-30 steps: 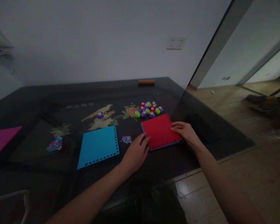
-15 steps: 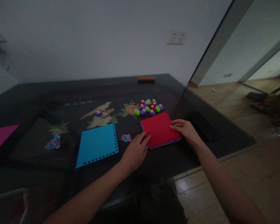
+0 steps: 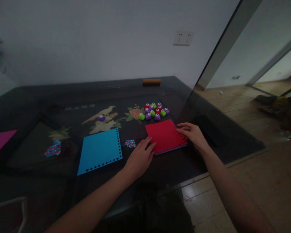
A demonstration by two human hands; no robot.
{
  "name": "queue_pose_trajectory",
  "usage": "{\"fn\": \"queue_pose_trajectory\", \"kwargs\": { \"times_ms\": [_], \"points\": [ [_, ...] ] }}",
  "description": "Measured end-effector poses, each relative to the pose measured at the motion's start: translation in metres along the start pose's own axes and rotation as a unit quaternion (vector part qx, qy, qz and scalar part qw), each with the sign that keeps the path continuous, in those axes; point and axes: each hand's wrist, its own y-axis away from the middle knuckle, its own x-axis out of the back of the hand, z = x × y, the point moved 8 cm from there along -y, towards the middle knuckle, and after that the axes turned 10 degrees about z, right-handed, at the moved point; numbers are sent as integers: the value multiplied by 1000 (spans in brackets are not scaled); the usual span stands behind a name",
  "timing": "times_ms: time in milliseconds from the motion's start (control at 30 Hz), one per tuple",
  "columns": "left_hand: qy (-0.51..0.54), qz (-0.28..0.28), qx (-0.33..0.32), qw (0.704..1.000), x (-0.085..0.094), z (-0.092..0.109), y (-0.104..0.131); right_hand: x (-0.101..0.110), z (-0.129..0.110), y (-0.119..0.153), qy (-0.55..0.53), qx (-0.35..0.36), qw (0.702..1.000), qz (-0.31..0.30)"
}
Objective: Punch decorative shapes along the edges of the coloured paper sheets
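Note:
A red square of paper (image 3: 163, 136), punched with small holes along its right and near edges, lies on the dark table with blue showing beneath its near edge. My left hand (image 3: 140, 157) rests at its left edge, fingers stretched out and the thumb on the paper. At the right edge, my right hand (image 3: 191, 134) has thumb and fingers closed on the paper's border. Behind the paper sits a cluster of red, green and purple one-eyed pieces (image 3: 152, 112). To the left lies a blue sheet (image 3: 100, 150) with similar punched edges.
Small pink, blue and white bits form one pile (image 3: 130, 143) between the sheets and a larger pile (image 3: 54, 148) farther left. A lone purple eyed piece (image 3: 101, 118), a magenta sheet (image 3: 1, 142), an orange-brown bar (image 3: 151, 81) and a dark flat object (image 3: 208, 131) lie on the table.
The red paper's far edge has come down, so it lies flatter and lines up closer with the blue beneath. Both hands stay at its sides with little movement.

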Motion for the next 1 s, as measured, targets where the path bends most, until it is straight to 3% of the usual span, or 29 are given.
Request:
{"fn": "queue_pose_trajectory", "kwargs": {
  "times_ms": [267, 567, 667, 767, 833, 933, 1000],
  "points": [
    [14, 12, 2, 1000, 2, -1, 1, 15, -2, -11, 164, 133, 975, 64],
    [37, 20, 4, 999, 5, 0, 0, 13, -10, -6, 213, 151, 963, 63],
    [55, 32, -26, 998, 11, 8, 1, 11, -21, -5, 213, 172, 959, 74],
    [87, 15, -96, 991, 15, 24, 4, -6, -47, -5, 214, 245, 944, 55],
    [101, -7, -129, 987, 15, 32, 6, -29, -64, -5, 231, 308, 923, 9],
    [95, -26, -139, 985, 12, 35, 7, -68, -74, -11, 298, 354, 885, -58],
    [87, -29, -133, 987, 10, 34, 7, -85, -75, -18, 308, 361, 878, -68]
  ]
}}
